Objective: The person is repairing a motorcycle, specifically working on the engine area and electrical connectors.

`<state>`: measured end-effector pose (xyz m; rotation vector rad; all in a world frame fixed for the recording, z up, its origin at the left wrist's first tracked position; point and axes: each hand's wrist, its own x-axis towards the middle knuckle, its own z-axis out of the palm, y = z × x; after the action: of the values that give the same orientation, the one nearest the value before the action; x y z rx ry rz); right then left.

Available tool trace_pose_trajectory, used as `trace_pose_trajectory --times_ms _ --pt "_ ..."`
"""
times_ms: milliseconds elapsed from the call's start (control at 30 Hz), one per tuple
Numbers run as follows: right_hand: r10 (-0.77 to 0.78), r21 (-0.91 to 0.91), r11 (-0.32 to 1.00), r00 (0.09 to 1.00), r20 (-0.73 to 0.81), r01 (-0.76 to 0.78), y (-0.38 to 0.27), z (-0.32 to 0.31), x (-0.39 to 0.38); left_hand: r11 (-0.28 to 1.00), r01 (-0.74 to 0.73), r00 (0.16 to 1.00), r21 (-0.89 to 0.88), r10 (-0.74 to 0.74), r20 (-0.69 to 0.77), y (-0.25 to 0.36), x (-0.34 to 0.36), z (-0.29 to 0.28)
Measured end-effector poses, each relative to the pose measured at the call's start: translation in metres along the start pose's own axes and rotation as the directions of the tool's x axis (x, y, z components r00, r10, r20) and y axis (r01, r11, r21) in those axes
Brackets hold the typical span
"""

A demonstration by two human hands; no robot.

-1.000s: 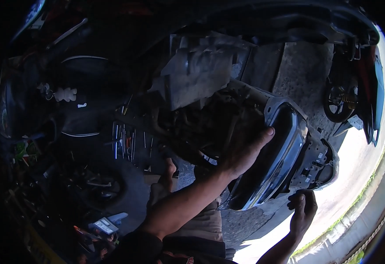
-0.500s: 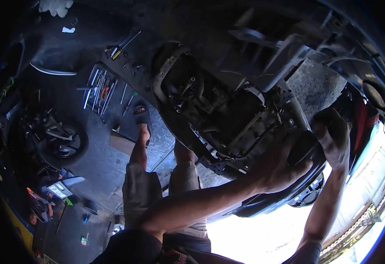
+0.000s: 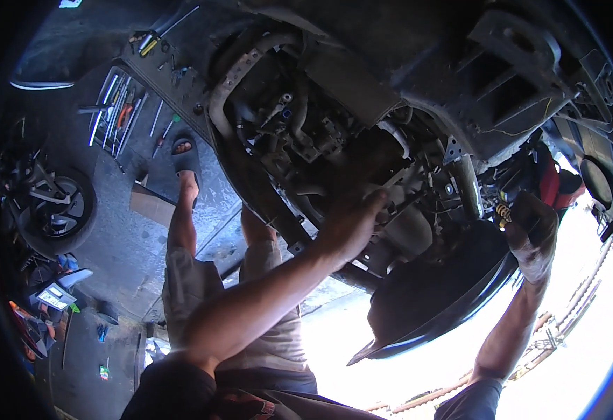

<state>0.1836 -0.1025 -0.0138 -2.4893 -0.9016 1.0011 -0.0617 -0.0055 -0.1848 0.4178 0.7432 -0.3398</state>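
Observation:
A motorcycle with its bodywork off shows its bare frame tube and the dark machinery inside it. My left hand reaches over the near frame rail into the middle of the bike. Its fingers are curled and partly hidden, so what they hold cannot be made out. Farther right, my right hand is closed at the upper right edge of a curved dark body panel, the thumb toward the panel. Close to this hand sits a gold coil spring. The panel hangs tilted along the bike's near side.
A tool tray with wrenches and pliers lies on the floor at left, screwdrivers beyond it. A cardboard piece is by my sandalled foot. Another motorcycle's wheel stands far left. A red part is beyond my right hand.
My left hand has left the dark panel and moved left into the bike's middle. My right hand stays by the panel, which now shows more fully. The view has shifted to the right.

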Motion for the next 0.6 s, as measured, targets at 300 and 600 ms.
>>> trace_pose_trajectory --times_ms 300,600 --pt "0.096 0.035 0.994 0.990 0.100 -0.100 0.001 0.008 0.019 0.369 -0.301 0.942 0.879 0.258 0.214 -0.003 0.012 0.003" --pt "0.025 0.107 0.994 0.994 0.103 -0.036 0.006 0.008 0.017 0.347 -0.316 0.941 0.883 0.235 0.245 0.001 0.042 0.004"
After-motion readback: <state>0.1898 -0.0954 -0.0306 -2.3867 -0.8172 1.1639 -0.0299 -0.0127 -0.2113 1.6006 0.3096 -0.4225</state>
